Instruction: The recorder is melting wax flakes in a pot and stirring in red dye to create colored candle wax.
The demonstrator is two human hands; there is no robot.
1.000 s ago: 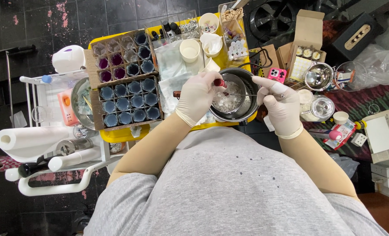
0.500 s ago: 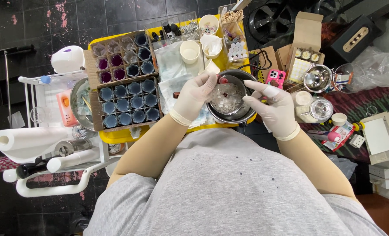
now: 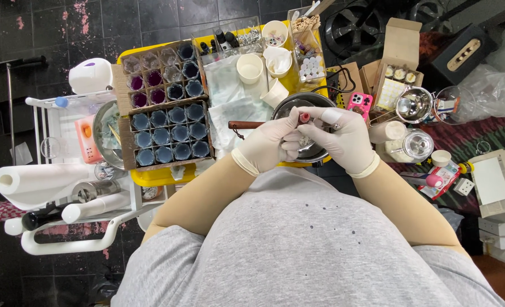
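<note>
Both hands wear white gloves and meet over a steel pot [image 3: 295, 99] that holds pale flakes. My left hand [image 3: 270, 143] grips a small bottle with a red top [image 3: 304, 117]. My right hand [image 3: 344, 138] closes its fingers on the same bottle from the right, near the top. A brown wooden handle [image 3: 245, 124] pokes out to the left of the pot. The pot sits at the near right of a yellow tray [image 3: 157, 176].
Cardboard trays of small glass cups with blue and purple contents [image 3: 167, 136] fill the tray's left. Paper cups [image 3: 249, 67], a pink phone [image 3: 359, 103], steel and glass jars [image 3: 417, 143] and open boxes surround the pot. A paper roll [image 3: 34, 185] lies on a white trolley at left.
My hands came together over the pot's near side. The right hand moved left from the pot's right rim onto the bottle held by the left hand.
</note>
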